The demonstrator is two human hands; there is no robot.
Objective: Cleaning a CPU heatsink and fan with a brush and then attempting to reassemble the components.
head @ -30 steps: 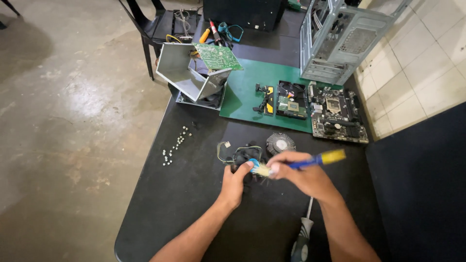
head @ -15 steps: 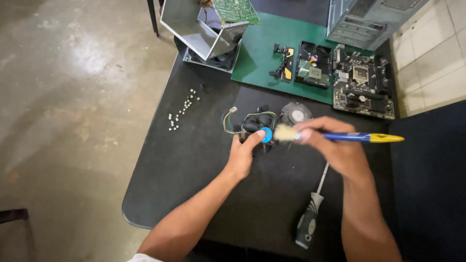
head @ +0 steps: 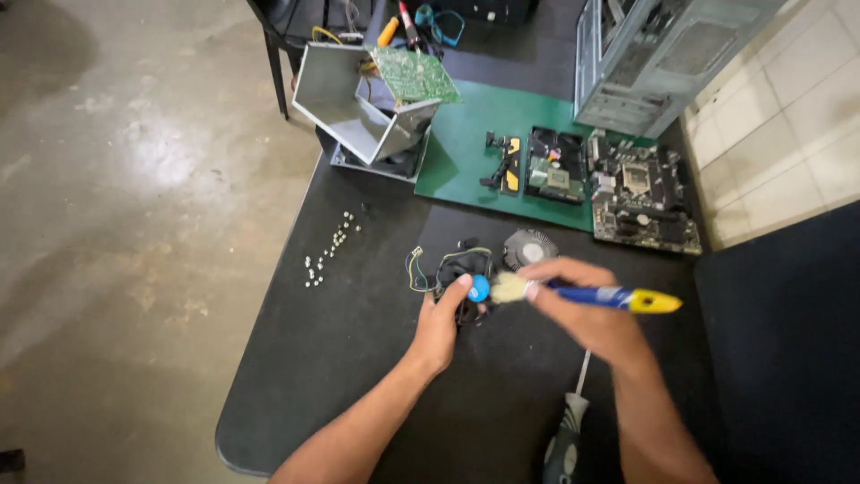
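The left hand (head: 445,321) is closed around a small black cooling fan (head: 466,276) with a blue hub, thumb on the hub, holding it just above the black table (head: 358,358) near its middle. The right hand (head: 587,314) grips a paintbrush (head: 582,292) by its blue and yellow handle, with the pale bristles touching the fan beside the hub. The fan appears light and rigid at the frame, but its thin blades and the trailing wire lead (head: 417,269) at its left are judged fragile; hold is best taken on the outer frame, not on the blades or the lead. A round finned heatsink (head: 528,248) lies just beyond the fan on the far side. A screwdriver (head: 566,430) lies on the table near the right forearm. A scatter of small screws (head: 327,255) lies well to the left. On the far part of the table a green mat (head: 475,152) carries a motherboard (head: 640,193) and smaller components (head: 555,170); an open metal housing (head: 358,108) with a green circuit board on top stands at the far left, and a grey computer case (head: 654,63) at the far right. The table surface is matt and dark, so small parts show poorly. The floor (head: 134,224) at left is bare concrete; a tiled surface (head: 779,116) lies at right.
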